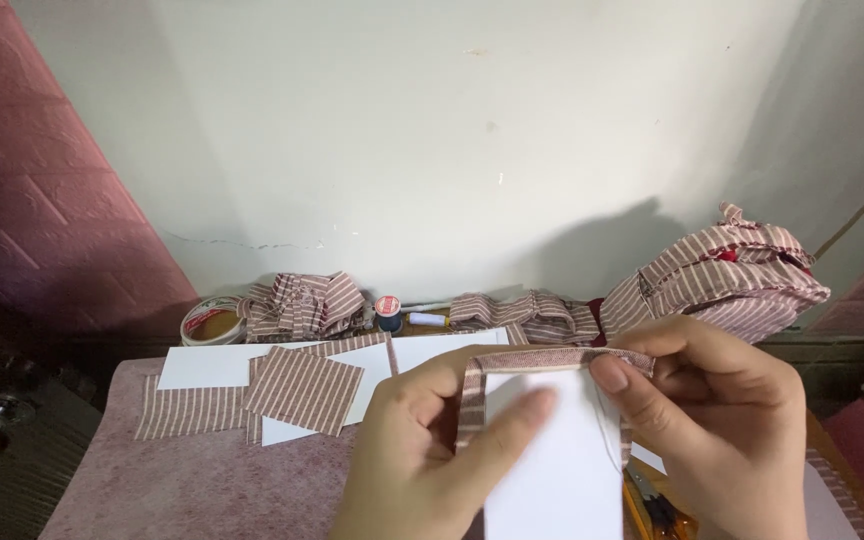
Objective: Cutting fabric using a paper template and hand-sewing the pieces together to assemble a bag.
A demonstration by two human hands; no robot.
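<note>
Folding striped fabric [552, 358] over white card [552, 460].

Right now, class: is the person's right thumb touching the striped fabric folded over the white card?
Touching. The head view shows the right hand pressing its thumb tip onto the striped fabric folded along the top edge of the white card, with no gap.

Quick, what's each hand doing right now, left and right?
Left hand: shut on the white card, thumb pressing its face.
Right hand: shut on the striped fabric folded over the card's top edge.
</note>
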